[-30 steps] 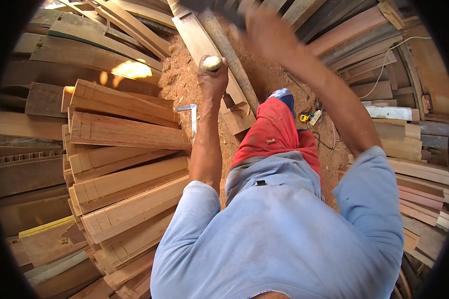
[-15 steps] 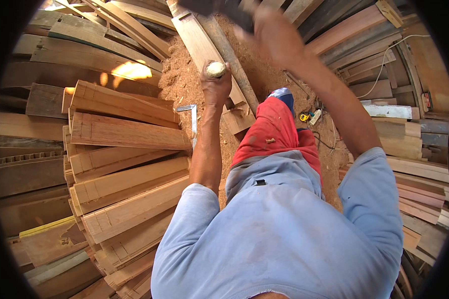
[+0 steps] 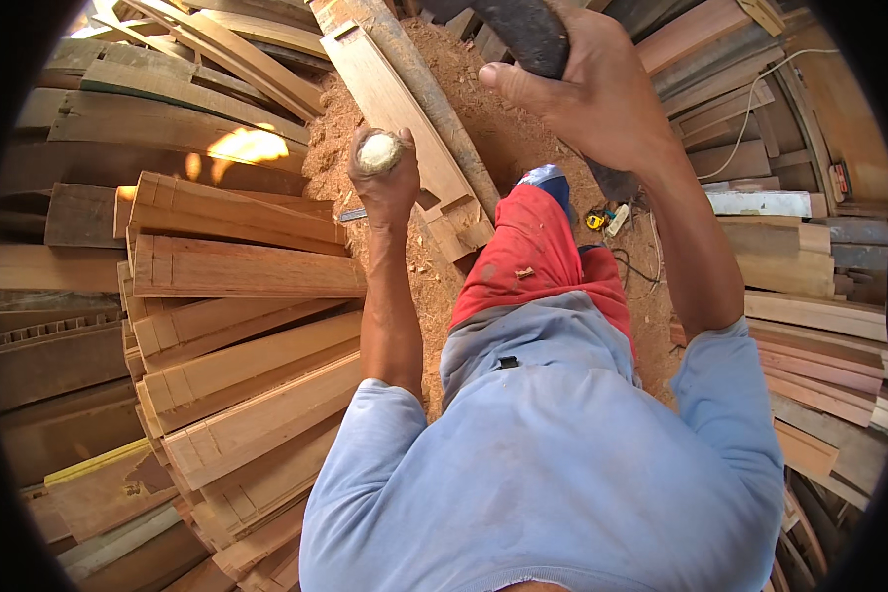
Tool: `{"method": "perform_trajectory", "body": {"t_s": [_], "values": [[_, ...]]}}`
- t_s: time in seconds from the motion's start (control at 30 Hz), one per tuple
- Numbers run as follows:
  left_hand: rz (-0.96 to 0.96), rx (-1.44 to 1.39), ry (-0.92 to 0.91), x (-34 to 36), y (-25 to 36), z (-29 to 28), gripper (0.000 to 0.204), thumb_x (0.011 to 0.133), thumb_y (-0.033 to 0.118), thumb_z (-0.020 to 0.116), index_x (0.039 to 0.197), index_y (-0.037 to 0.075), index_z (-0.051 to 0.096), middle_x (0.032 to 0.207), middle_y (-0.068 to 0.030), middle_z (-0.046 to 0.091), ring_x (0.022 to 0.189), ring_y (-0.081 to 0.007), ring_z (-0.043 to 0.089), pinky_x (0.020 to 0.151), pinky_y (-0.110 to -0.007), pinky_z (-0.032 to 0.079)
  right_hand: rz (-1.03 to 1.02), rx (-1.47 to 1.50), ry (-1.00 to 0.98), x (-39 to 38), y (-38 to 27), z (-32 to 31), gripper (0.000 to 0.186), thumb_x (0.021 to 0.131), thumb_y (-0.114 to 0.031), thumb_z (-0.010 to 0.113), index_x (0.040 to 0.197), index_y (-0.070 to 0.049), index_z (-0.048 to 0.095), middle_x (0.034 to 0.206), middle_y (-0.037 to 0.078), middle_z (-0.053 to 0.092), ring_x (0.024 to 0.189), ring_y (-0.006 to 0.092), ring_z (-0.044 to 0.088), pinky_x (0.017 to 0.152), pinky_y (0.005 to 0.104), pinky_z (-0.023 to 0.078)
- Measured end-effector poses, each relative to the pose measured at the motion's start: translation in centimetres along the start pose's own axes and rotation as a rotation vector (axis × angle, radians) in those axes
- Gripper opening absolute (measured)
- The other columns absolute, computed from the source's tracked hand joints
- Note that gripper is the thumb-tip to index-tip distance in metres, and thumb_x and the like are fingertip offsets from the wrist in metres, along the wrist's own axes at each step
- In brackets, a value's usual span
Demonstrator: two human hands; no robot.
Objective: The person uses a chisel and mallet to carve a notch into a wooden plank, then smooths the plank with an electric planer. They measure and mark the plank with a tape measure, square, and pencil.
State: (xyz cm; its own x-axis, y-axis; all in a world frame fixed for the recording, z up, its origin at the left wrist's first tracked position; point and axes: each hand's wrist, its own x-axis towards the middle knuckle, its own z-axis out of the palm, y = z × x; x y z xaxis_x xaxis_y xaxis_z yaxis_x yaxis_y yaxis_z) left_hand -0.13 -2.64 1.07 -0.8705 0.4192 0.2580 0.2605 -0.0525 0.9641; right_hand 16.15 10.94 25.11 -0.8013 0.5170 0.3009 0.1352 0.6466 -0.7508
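Observation:
My left hand (image 3: 385, 183) is closed round an upright tool handle with a pale, round top (image 3: 380, 153) and is over or beside a long pale board (image 3: 385, 84) with cut recesses; whether the tool touches it is hidden. Higher on the right, my right hand (image 3: 602, 109) grips a dark mallet-like tool (image 3: 528, 39), whose top runs out of view. The board lies alongside a weathered plank (image 3: 449, 133). A metal square (image 3: 351, 215) is partly hidden behind my left wrist.
Stacked cut boards (image 3: 242, 266) are at my left, with more timber (image 3: 779, 257) on the right. Wood shavings (image 3: 335, 128) cover the ground. A yellow tape measure (image 3: 594, 219) and cords (image 3: 627, 266) lie near my leg (image 3: 523, 237); a white cable (image 3: 760, 89) hangs over the right-hand timber.
My left hand, still gripping the handle, has shifted left. My right hand has moved right and slightly down with the dark tool. The view has shifted slightly.

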Motion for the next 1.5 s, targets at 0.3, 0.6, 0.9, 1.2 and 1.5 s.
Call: {"method": "perform_trajectory", "body": {"t_s": [0.3, 0.6, 0.9, 1.2, 1.5], "values": [[0.097, 0.059, -0.062, -0.7, -2.0, 1.7, 0.022, 0.092, 0.007, 0.077, 0.095, 0.004, 0.055, 0.07, -0.0002, 0.061, 0.057, -0.0087, 0.063, 0.05, -0.024, 0.05, -0.091, 0.134, 0.13, -1.5, -0.8, 0.2, 0.041, 0.084, -0.015, 0.075, 0.118, 0.005, 0.064, 0.08, 0.001, 0.059, 0.072, 0.0113, 0.052, 0.067, 0.0299, 0.047], [0.235, 0.043, -0.001, -3.0, -1.1, 3.0, 0.023, 0.089, 0.008, 0.079, 0.096, 0.0, 0.059, 0.077, -0.0045, 0.061, 0.07, -0.0111, 0.06, 0.062, -0.027, 0.049, -0.093, 0.09, 0.201, -1.6, 3.5, 2.5, 0.039, 0.088, -0.022, 0.08, 0.117, 0.001, 0.066, 0.079, 0.016, 0.069, 0.071, 0.0128, 0.065, 0.07, 0.0324, 0.053], [0.353, 0.151, 0.045, -4.1, -1.7, 2.4, 0.027, 0.089, 0.009, 0.079, 0.103, 0.001, 0.058, 0.088, -0.0099, 0.064, 0.074, -0.0195, 0.065, 0.065, -0.032, 0.051, -0.124, -0.173, 0.027, -2.2, 4.4, 4.6, 0.042, 0.084, -0.02, 0.08, 0.117, 0.001, 0.065, 0.077, 0.02, 0.071, 0.072, 0.0322, 0.072, 0.064, 0.0424, 0.056], [0.368, 0.153, -0.08, -2.6, -1.8, 2.0, 0.022, 0.091, 0.008, 0.077, 0.104, 0.0, 0.061, 0.09, -0.0056, 0.068, 0.08, -0.0142, 0.066, 0.07, -0.03, 0.054, -0.014, -0.473, -0.407, -2.7, 6.3, 4.7, 0.04, 0.082, -0.019, 0.077, 0.115, -0.002, 0.064, 0.085, 0.023, 0.07, 0.082, 0.0412, 0.07, 0.074, 0.0503, 0.055], [0.187, 0.103, -0.042, -2.0, -1.1, 1.4, 0.022, 0.093, 0.009, 0.076, 0.092, 0.004, 0.055, 0.069, -0.002, 0.062, 0.057, -0.0101, 0.062, 0.05, -0.025, 0.049, 0.091, -0.026, -0.075, -3.7, 1.8, 0.3, 0.041, 0.082, -0.025, 0.081, 0.11, 0.001, 0.068, 0.075, 0.011, 0.065, 0.067, 0.0204, 0.06, 0.066, 0.0355, 0.051]]}}
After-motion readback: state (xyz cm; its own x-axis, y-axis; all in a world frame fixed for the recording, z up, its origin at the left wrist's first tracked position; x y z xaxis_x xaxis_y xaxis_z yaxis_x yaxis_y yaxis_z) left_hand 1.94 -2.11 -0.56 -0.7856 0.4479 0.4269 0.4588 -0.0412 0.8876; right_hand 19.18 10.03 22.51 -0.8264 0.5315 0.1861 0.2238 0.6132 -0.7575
